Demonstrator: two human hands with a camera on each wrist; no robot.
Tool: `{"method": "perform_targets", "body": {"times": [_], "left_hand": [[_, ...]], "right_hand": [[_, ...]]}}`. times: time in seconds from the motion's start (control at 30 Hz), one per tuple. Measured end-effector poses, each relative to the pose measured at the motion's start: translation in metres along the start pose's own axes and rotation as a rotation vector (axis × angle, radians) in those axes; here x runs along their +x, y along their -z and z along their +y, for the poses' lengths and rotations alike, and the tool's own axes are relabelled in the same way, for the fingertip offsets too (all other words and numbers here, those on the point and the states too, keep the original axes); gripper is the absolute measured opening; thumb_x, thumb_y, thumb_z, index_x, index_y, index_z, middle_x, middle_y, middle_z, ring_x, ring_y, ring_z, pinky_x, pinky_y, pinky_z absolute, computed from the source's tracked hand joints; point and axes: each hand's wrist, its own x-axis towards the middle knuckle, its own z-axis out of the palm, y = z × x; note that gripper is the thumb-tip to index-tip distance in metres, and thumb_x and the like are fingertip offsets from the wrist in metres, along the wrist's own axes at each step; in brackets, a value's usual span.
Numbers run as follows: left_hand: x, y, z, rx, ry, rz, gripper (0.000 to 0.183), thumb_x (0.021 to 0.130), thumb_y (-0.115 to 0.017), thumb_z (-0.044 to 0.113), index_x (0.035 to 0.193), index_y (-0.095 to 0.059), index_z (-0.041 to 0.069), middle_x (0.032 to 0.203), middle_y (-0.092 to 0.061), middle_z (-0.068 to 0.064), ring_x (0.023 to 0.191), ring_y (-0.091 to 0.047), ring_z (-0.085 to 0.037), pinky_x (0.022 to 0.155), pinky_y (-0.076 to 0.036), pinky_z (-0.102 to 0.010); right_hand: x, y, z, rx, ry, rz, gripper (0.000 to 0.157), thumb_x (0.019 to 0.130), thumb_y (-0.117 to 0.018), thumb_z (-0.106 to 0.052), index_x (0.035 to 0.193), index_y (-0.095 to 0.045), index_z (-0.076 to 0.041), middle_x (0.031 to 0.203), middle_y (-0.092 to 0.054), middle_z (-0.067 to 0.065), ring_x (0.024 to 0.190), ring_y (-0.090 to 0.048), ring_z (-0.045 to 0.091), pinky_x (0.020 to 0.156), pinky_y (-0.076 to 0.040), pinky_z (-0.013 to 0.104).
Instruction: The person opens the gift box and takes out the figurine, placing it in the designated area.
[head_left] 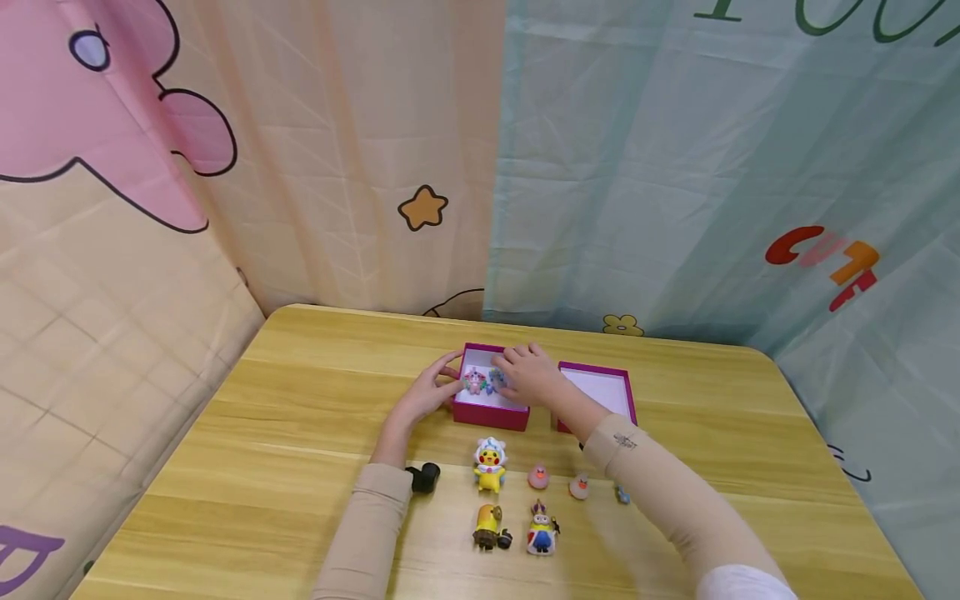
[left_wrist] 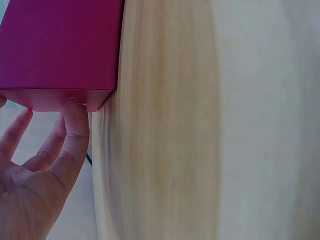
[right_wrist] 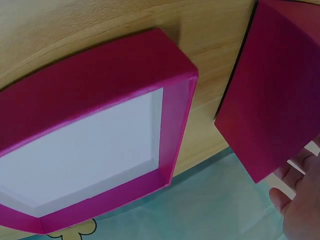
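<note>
A magenta box (head_left: pixel 491 417) with a white inside stands toward the table's back. In it are a small pink figurine (head_left: pixel 475 381) and a bluish figurine (head_left: pixel 494 381). My left hand (head_left: pixel 431 390) is at the box's left wall, its fairly straight fingertips touching the wall in the left wrist view. Over the box's right side, my right hand (head_left: pixel 531 379) reaches in, fingertips right at the bluish figurine; I cannot tell whether they pinch it. The right wrist view shows that hand (right_wrist: pixel 302 200) partly hidden behind the box wall.
Right of the box lies its upturned magenta lid (head_left: pixel 600 387). Nearer me stand a yellow figurine with a white hood (head_left: pixel 490 467), a yellow-brown figurine (head_left: pixel 487 527), a crowned figurine (head_left: pixel 542 533), pink ducks (head_left: pixel 538 477) and a small blue toy (head_left: pixel 623 495) beside my right sleeve.
</note>
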Motion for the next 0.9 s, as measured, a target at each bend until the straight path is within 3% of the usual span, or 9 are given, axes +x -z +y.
{"method": "perform_targets", "body": {"times": [0.27,0.4,0.57,0.67,0.83,0.9], "left_hand": [[0.0,0.001,0.001,-0.004,0.013,-0.015,0.055,0.091,-0.055,0.011,0.141,-0.034,0.02,0.12,-0.047,-0.019,0.092,-0.059,-0.029,0.073,-0.053,-0.035],[-0.007,0.002,0.011,-0.02,0.008,-0.04,0.056,0.091,-0.054,0.009,0.143,-0.031,0.014,0.121,-0.045,-0.023,0.094,-0.058,-0.034,0.075,-0.053,-0.038],[-0.019,0.003,0.028,-0.011,0.008,-0.056,0.056,0.091,-0.052,0.007,0.143,-0.029,0.009,0.122,-0.043,-0.025,0.098,-0.055,-0.04,0.078,-0.052,-0.042],[-0.021,0.003,0.031,-0.008,0.014,-0.058,0.057,0.092,-0.052,0.008,0.143,-0.029,0.01,0.122,-0.043,-0.025,0.099,-0.055,-0.041,0.08,-0.051,-0.043],[-0.021,0.003,0.029,-0.016,0.007,-0.058,0.056,0.092,-0.052,0.007,0.143,-0.029,0.01,0.122,-0.043,-0.025,0.099,-0.055,-0.041,0.078,-0.052,-0.042],[-0.014,0.003,0.021,-0.019,0.01,-0.051,0.056,0.091,-0.052,0.007,0.143,-0.031,0.011,0.122,-0.044,-0.025,0.098,-0.056,-0.04,0.077,-0.052,-0.04]], "right_hand": [[0.011,-0.006,-0.007,-0.048,-0.083,-0.107,0.055,0.089,-0.051,-0.046,0.134,-0.041,-0.016,0.129,-0.047,0.006,0.121,-0.04,0.024,0.105,-0.028,0.042],[0.014,-0.006,-0.01,-0.038,-0.12,-0.148,0.057,0.089,-0.051,-0.046,0.136,-0.04,-0.016,0.134,-0.045,0.006,0.123,-0.038,0.024,0.106,-0.026,0.043],[0.016,-0.008,-0.012,-0.03,-0.145,-0.15,0.06,0.087,-0.053,-0.047,0.137,-0.041,-0.016,0.135,-0.045,0.006,0.123,-0.038,0.024,0.106,-0.025,0.044],[0.017,-0.01,-0.012,-0.043,-0.151,-0.149,0.06,0.087,-0.052,-0.048,0.137,-0.041,-0.016,0.135,-0.045,0.006,0.123,-0.039,0.024,0.107,-0.025,0.043],[0.018,-0.015,-0.014,-0.066,-0.161,-0.147,0.06,0.088,-0.051,-0.049,0.136,-0.041,-0.015,0.134,-0.046,0.005,0.121,-0.04,0.023,0.106,-0.025,0.042],[0.019,-0.016,-0.016,-0.064,-0.17,-0.144,0.06,0.087,-0.052,-0.049,0.136,-0.042,-0.015,0.133,-0.046,0.005,0.121,-0.04,0.023,0.106,-0.025,0.043]]}}
